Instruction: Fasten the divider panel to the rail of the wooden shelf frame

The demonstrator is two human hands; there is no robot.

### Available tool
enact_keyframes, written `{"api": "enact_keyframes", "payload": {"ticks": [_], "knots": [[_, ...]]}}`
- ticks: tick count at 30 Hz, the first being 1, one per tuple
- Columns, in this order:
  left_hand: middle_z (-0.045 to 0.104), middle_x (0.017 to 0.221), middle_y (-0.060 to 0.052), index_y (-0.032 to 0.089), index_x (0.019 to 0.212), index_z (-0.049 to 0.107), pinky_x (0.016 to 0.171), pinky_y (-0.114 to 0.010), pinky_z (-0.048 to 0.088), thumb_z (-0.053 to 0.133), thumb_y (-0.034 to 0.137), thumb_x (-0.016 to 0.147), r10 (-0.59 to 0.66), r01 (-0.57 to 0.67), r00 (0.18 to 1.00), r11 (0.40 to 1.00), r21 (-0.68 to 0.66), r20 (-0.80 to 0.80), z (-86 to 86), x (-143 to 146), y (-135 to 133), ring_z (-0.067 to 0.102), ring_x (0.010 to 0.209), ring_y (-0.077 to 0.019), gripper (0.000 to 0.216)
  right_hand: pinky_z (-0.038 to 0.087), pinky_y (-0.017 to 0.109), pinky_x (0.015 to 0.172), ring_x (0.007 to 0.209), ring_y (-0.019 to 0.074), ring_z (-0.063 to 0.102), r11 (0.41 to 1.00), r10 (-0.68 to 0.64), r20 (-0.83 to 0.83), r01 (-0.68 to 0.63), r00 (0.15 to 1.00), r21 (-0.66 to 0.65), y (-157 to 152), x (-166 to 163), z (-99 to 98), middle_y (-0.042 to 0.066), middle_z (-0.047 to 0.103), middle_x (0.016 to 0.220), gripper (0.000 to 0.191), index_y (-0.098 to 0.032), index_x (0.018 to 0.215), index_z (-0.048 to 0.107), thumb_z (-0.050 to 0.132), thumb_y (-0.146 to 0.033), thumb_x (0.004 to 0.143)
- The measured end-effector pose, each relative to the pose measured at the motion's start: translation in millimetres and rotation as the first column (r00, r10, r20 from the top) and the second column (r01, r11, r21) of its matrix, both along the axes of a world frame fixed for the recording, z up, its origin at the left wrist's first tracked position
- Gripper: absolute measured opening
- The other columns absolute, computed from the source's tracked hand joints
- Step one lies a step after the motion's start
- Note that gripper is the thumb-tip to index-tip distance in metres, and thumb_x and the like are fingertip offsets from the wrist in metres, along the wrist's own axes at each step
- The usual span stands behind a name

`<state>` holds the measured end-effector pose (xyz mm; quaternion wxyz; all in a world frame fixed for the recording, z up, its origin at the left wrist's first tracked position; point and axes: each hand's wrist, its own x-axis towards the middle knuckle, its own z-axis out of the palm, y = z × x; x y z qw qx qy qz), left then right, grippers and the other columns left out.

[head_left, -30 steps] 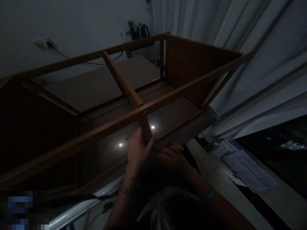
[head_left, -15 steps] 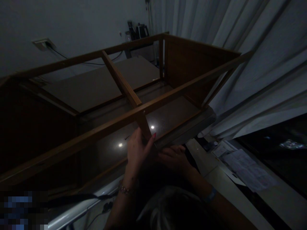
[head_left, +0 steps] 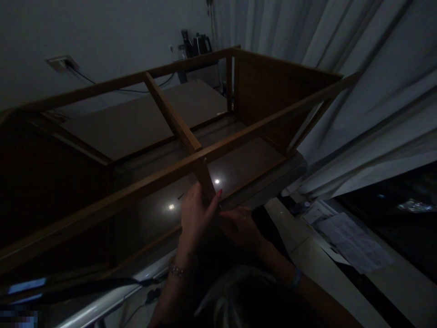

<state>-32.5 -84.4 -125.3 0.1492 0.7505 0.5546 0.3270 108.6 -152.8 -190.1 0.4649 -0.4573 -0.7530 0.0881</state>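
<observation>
A wooden furniture frame (head_left: pixel 239 136) lies in dim light, with a long front rail crossing the view and a cross bar (head_left: pixel 170 114) meeting it. Below that joint a short upright post (head_left: pixel 205 180) runs down. My left hand (head_left: pixel 195 218) is wrapped round the lower part of this post, thumb to the right. Just right of it, my right hand (head_left: pixel 241 228) is low at the post's foot with its fingers curled; what they pinch is hidden in the dark. A small dark screw (head_left: pixel 180 197) lies on the glossy panel (head_left: pixel 246 166) behind.
Pale curtains (head_left: pixel 358 91) hang close on the right. Papers (head_left: pixel 348 246) lie on the ledge below them. A wall socket (head_left: pixel 61 61) with a cable and a kettle (head_left: pixel 202 43) stand at the back. A dark cord (head_left: pixel 102 284) runs along the lower left.
My right hand has slid a little left and up, closer to the post's foot. My left hand keeps its hold. A bluish strip of light now shows at the lower left.
</observation>
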Motion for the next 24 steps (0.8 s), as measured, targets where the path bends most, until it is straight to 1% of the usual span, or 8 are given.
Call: {"api": "enact_keyframes", "payload": {"ticks": [5,8,12,14,16,19,22,24], "knots": [[0.064,0.086,-0.004,0.019,0.096,0.056,0.069,-0.030,0.047,0.053,0.051,0.084,-0.004,0.004,1.000,1.000,0.012,0.009,-0.5,0,0,0.061,0.077,-0.0187,0.034,0.044,0.035,0.081,0.084,0.0188,0.062,0.997,-0.074,-0.067,0.072,0.995,-0.032,-1,-3,-1.0,0.005,0.068,0.095,0.025,-0.022,0.115,0.053,0.046,-0.017,0.092],[0.064,0.086,-0.004,0.019,0.098,0.056,0.069,-0.030,0.047,0.052,0.051,0.085,-0.001,0.001,1.000,1.000,0.011,0.012,-1.0,0,0,0.061,0.078,-0.0191,0.034,0.047,0.035,0.080,0.087,0.0194,0.062,0.988,-0.119,-0.167,0.099,0.979,-0.122,-2,-3,-1.1,0.006,0.067,0.096,0.023,-0.023,0.114,0.054,0.044,-0.021,0.093],[0.064,0.091,-0.006,0.019,0.100,0.057,0.070,-0.032,0.047,0.052,0.050,0.085,-0.006,0.006,1.000,1.000,0.007,0.006,-1.4,0,1,0.061,0.082,-0.0203,0.035,0.050,0.030,0.072,0.075,0.0161,0.063,0.946,-0.094,-0.342,-0.022,0.935,-0.322,-5,0,-0.6,0.001,0.064,0.081,0.023,-0.024,0.116,0.052,0.042,-0.026,0.095],[0.064,0.091,-0.006,0.019,0.100,0.057,0.071,-0.032,0.047,0.052,0.051,0.085,-0.007,0.007,1.000,1.000,0.009,0.005,-1.2,0,1,0.061,0.082,-0.0205,0.035,0.051,0.028,0.069,0.073,0.0145,0.062,0.923,-0.075,-0.415,-0.094,0.907,-0.373,-6,2,-0.3,0.000,0.063,0.080,0.023,-0.024,0.117,0.050,0.041,-0.027,0.096],[0.064,0.092,-0.006,0.019,0.099,0.056,0.072,-0.032,0.048,0.052,0.051,0.085,-0.003,0.003,1.000,1.000,0.009,0.007,-0.9,0,1,0.061,0.083,-0.0207,0.035,0.051,0.027,0.070,0.074,0.0140,0.062,0.912,-0.066,-0.433,-0.122,0.899,-0.392,-7,3,0.0,0.000,0.063,0.083,0.022,-0.024,0.116,0.050,0.040,-0.027,0.097],[0.064,0.094,-0.006,0.020,0.102,0.056,0.072,-0.032,0.048,0.051,0.052,0.085,0.001,-0.001,1.000,1.000,0.012,0.001,-0.5,1,0,0.061,0.084,-0.0206,0.037,0.050,0.028,0.071,0.078,0.0148,0.062,0.938,-0.059,-0.347,-0.067,0.936,-0.341,-6,3,-0.1,0.002,0.064,0.088,0.023,-0.023,0.115,0.052,0.037,-0.025,0.098],[0.064,0.093,-0.006,0.019,0.104,0.056,0.072,-0.032,0.047,0.051,0.052,0.085,-0.002,0.003,1.000,1.000,0.014,-0.017,-0.6,0,1,0.061,0.084,-0.0206,0.038,0.047,0.031,0.074,0.081,0.0173,0.060,0.990,-0.071,-0.156,0.052,0.985,-0.128,-5,6,-1.7,0.004,0.066,0.089,0.020,-0.022,0.110,0.056,0.043,-0.025,0.096],[0.064,0.093,-0.006,0.019,0.104,0.056,0.072,-0.032,0.047,0.051,0.052,0.085,-0.004,0.004,1.000,1.000,0.015,-0.014,-1.1,0,1,0.061,0.085,-0.0208,0.038,0.044,0.032,0.076,0.080,0.0181,0.060,0.991,-0.130,-0.039,0.131,0.991,0.025,-4,10,-3.1,0.004,0.068,0.084,0.014,-0.021,0.103,0.059,0.051,-0.029,0.094]]}}
